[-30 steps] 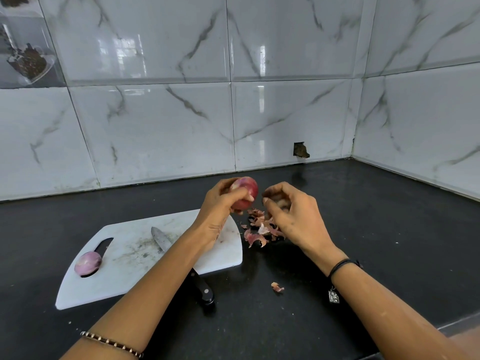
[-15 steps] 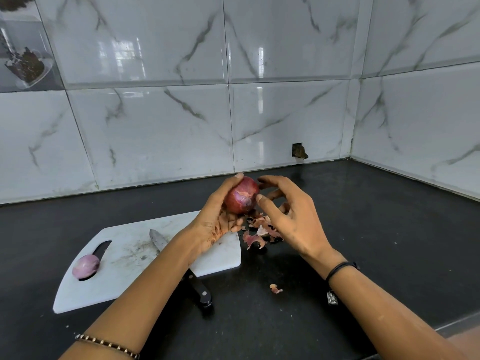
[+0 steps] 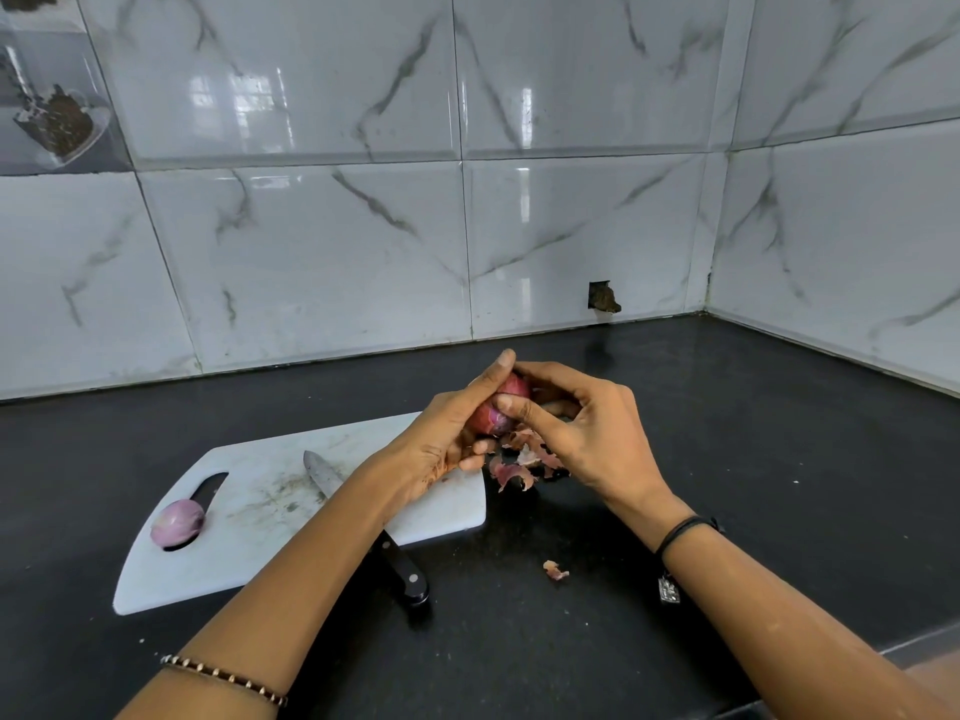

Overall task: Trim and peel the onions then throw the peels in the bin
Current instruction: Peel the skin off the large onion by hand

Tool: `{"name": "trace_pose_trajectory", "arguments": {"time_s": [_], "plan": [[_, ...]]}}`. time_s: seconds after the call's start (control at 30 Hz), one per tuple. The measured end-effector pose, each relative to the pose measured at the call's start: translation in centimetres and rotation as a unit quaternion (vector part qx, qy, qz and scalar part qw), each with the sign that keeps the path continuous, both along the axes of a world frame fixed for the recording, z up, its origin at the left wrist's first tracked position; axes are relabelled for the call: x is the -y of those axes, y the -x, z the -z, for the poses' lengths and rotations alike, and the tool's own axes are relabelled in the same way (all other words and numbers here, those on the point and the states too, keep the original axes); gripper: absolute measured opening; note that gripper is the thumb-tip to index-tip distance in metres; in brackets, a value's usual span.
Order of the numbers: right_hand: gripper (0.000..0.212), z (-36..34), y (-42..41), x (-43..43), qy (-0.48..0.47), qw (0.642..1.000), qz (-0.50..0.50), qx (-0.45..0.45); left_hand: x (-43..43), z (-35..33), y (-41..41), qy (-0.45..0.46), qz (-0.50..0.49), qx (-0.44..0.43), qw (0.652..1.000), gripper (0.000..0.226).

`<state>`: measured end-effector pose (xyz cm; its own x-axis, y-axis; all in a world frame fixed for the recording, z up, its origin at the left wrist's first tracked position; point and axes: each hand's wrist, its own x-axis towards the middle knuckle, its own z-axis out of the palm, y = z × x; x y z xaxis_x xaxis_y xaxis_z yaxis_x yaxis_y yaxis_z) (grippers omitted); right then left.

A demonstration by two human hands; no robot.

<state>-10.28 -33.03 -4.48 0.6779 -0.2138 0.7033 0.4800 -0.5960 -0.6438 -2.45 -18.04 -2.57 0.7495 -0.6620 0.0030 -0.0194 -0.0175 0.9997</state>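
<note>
Onion [image 3: 496, 414] cupped between both hands

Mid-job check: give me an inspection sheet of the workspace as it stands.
Surface: black countertop, white cutting board lying on it at left.
Job's things: red onion held in both hands; pale onion resting at the board's handle slot; knife with blade on the board, handle off its near edge; no bin seen.
Clutter: peel pile on the countertop below the hands; one stray peel nearer the person.
Hands: left hand grips the red onion; right hand pinches at it.
Cables: nothing seen.
Surroundings: marbled wall tiles, one with a broken hole near the corner.
</note>
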Motion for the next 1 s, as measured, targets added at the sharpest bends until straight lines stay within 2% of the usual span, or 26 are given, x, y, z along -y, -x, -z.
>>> {"name": "trace_pose_trajectory", "arguments": {"time_s": [0.33, 0.6, 0.7, 0.83, 1.0], "plan": [[0.03, 0.36, -0.21, 0.12, -0.037, 0.999, -0.01, -0.014, -0.04, 0.21, -0.17, 0.004, 0.002, -0.004, 1.0, 0.047], [0.028, 0.41, -0.28, 0.16, -0.064, 0.998, -0.01, -0.012, 0.08, 0.11, -0.1, -0.01, -0.022, -0.002, 1.0, 0.058], [0.021, 0.36, -0.3, 0.23, -0.065, 0.998, -0.004, -0.014, 0.07, 0.1, -0.19, -0.001, -0.025, -0.017, 1.0, 0.063], [0.01, 0.39, -0.33, 0.4, -0.077, 0.997, 0.013, -0.013, 0.06, -0.06, -0.31, 0.006, -0.025, -0.055, 0.998, 0.052], [0.01, 0.35, -0.44, 0.4, -0.095, 0.995, 0.03, -0.02, 0.13, -0.04, -0.64, 0.042, -0.018, -0.095, 0.994, 0.057]]}}
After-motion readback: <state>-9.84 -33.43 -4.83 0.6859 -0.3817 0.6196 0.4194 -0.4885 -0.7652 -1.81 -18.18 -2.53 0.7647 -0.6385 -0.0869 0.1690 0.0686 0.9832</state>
